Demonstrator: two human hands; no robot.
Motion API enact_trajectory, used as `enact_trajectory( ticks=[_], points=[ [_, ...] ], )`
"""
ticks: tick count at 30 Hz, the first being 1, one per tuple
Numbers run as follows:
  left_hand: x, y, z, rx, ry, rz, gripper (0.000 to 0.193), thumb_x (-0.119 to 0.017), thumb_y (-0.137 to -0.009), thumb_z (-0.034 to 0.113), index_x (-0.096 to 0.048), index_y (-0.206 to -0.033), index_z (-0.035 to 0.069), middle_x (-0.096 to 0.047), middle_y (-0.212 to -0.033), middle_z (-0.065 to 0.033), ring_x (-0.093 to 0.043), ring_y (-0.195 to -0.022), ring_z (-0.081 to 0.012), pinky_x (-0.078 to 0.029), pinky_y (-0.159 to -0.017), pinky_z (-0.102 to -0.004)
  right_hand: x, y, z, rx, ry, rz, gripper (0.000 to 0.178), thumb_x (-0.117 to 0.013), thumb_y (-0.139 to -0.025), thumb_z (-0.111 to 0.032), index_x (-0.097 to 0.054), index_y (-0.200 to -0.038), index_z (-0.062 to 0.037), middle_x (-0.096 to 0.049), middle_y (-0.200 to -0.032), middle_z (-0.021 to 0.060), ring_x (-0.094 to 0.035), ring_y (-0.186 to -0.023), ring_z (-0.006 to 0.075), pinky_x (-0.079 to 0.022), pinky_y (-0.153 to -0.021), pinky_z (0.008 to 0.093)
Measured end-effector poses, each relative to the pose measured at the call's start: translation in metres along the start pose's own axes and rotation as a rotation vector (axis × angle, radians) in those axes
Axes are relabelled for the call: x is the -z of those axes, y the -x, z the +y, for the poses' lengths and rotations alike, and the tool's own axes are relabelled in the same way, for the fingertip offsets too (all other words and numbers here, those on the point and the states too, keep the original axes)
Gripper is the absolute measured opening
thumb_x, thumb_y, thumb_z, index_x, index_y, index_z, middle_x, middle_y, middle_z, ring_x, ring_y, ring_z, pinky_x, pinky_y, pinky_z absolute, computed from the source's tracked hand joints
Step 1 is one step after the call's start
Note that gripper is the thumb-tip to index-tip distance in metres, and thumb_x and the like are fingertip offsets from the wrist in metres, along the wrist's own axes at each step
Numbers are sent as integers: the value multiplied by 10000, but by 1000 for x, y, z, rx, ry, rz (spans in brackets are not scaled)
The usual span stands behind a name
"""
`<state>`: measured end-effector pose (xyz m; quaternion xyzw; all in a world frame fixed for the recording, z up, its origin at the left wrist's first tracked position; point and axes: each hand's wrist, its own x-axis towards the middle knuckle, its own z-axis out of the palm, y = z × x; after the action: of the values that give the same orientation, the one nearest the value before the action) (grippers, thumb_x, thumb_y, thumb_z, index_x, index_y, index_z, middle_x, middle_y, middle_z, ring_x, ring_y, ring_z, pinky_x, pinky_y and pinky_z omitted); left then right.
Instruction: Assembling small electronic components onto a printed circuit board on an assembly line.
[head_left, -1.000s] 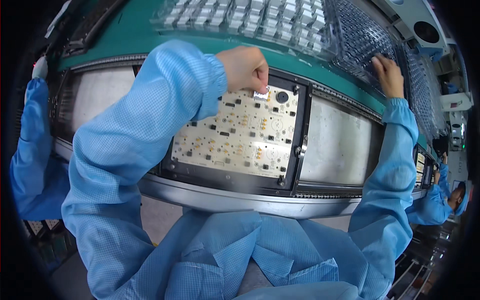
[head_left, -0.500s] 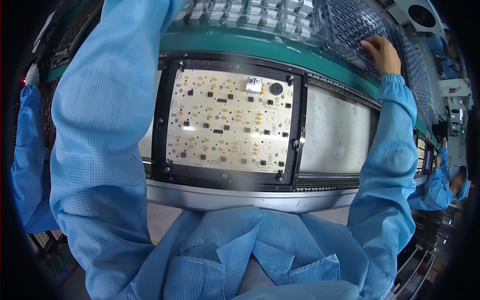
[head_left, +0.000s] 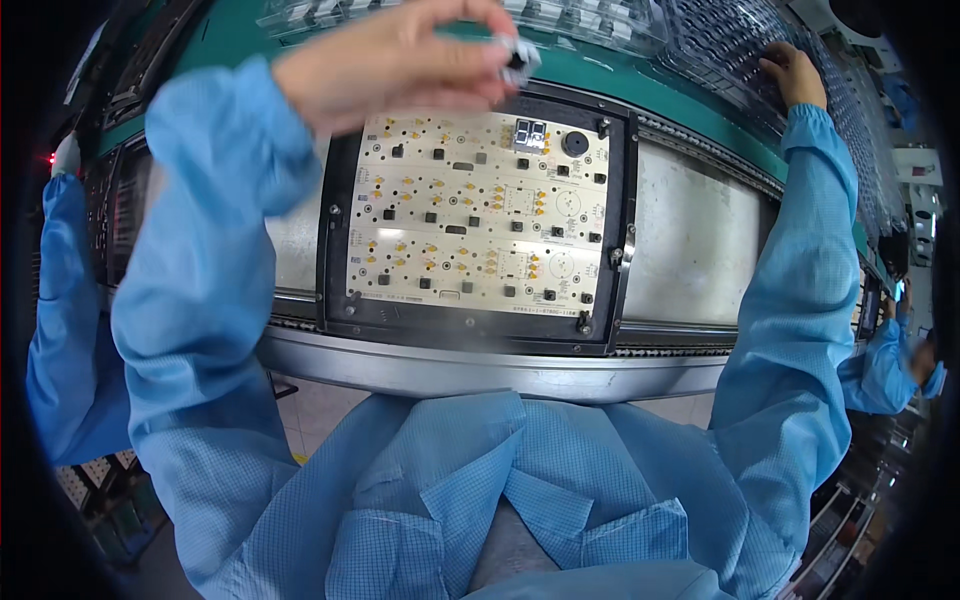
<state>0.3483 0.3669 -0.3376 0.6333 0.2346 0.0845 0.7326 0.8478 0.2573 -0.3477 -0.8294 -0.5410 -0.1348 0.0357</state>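
Observation:
A white circuit board with small black and yellow parts lies in a black frame on the conveyor in front of me. My left hand hovers above the board's top edge, blurred, pinching a small grey and black component between thumb and fingers. My right hand reaches up to the far right and rests on a clear plastic tray of parts, fingers curled over it. What it grips is hidden.
A metal conveyor rail runs along the near edge. More clear trays stand behind the green ledge. Another person's blue sleeve is at left, and a second co-worker stands at right.
My left hand left the board, went out of view at the top, and now comes back down holding a small component. The right hand stays at the tray.

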Motion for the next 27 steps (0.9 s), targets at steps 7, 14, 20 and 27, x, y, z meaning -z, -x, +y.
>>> enact_trajectory(
  ticks=[7,14,20,27],
  points=[
    [-60,22,-61,-337,-475,73,297,-612,-889,129,-518,-1168,94,-611,-920,-84,-565,-924,-204,-440,-831,-349,26,18,-43,-213,316,-10,382,-645,-846,-376,-614,-1149,-146,-673,-1074,93,-635,-1006,292,-492,-856,408],
    [-68,30,-85,-490,-1031,273,282,-689,-792,138,-630,-1067,129,-630,-928,0,-526,-1016,-209,-309,-955,-393,48,54,-60,-55,-373,122,297,-620,-907,-315,-664,-1094,-88,-667,-918,42,-620,-817,118,-486,-776,250],
    [-67,27,-90,-523,-1117,307,267,-706,-775,148,-648,-1034,124,-633,-894,10,-532,-989,-197,-331,-923,-384,60,125,-144,152,-748,-26,270,-617,-915,-175,-625,-1146,-34,-627,-947,-1,-561,-835,70,-462,-781,205],
    [-63,-1,-60,-322,-1146,95,173,-723,-743,132,-676,-903,83,-651,-789,-34,-558,-882,-220,-374,-832,-348,54,177,-192,187,-1043,-243,220,-685,-830,-96,-655,-1038,-30,-607,-929,21,-557,-791,98,-468,-697,235]
  ],
)
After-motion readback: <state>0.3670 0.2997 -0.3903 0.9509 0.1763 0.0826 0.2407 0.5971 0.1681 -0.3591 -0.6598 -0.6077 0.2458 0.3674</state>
